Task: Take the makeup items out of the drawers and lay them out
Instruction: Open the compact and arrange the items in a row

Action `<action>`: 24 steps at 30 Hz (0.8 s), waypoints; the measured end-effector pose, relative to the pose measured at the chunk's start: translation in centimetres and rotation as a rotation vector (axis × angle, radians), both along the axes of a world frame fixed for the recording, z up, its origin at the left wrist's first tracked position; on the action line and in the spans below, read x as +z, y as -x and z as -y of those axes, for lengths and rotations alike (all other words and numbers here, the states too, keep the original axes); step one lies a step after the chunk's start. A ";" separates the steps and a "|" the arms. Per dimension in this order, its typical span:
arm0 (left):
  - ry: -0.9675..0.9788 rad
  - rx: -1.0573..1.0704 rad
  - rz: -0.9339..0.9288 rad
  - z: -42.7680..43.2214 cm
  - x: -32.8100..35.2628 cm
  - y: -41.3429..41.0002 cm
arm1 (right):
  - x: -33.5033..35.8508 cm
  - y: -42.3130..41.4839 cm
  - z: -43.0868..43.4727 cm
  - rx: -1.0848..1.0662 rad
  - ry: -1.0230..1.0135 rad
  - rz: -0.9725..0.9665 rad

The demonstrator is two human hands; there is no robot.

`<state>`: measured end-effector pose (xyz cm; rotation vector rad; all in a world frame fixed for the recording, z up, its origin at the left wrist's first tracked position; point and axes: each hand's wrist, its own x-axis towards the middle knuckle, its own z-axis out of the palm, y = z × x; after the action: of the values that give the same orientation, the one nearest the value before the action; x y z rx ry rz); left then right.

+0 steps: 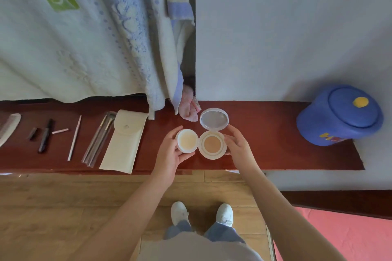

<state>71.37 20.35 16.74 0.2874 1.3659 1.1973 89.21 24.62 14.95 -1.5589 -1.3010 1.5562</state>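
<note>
A white cushion compact [212, 144] lies open on the dark red shelf [271, 133], its mirrored lid [214, 119] tipped back and a beige pad showing. My right hand [238, 146] grips the compact's right edge. My left hand [169, 150] holds a round cream puff tray [187, 140] just left of the compact. Further left, laid in a row, are a white snap pouch [125, 142], a bundle of thin brushes [98, 140], a white pencil [74, 137], a black mascara tube [45, 135], a short pink stick [60, 131], a small dark stick [32, 133] and a comb [9, 127].
A blue lidded jar [341, 115] with a yellow knob stands at the shelf's right end. Quilted cloth [84, 34] hangs over the back left, and a pink cloth [189, 108] touches the shelf behind the compact. Below are a wooden floor and my white shoes.
</note>
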 end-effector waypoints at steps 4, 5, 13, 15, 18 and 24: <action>-0.028 0.038 -0.076 0.7 -1.6 2.0 | -1.0 2.9 -0.2 0.047 0.015 0.068; -0.034 0.048 -0.081 0.8 -1.9 2.5 | -1.2 3.6 -0.2 0.048 0.016 0.071; -0.103 -0.110 -0.302 1.6 -3.6 6.2 | -2.1 8.1 0.1 0.064 -0.008 0.141; -0.129 -0.151 -0.345 1.6 -4.2 7.0 | -1.7 8.8 0.2 0.074 -0.037 0.156; -0.163 -0.268 -0.518 1.9 -5.1 7.8 | -1.8 9.4 0.4 0.076 -0.053 0.195; -0.208 -0.408 -0.772 2.1 -5.6 8.9 | -2.1 9.5 1.2 0.038 -0.041 0.240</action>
<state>62.47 18.26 11.18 1.2121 1.7131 0.9039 79.71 23.39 12.83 -1.7462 -1.4892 1.3876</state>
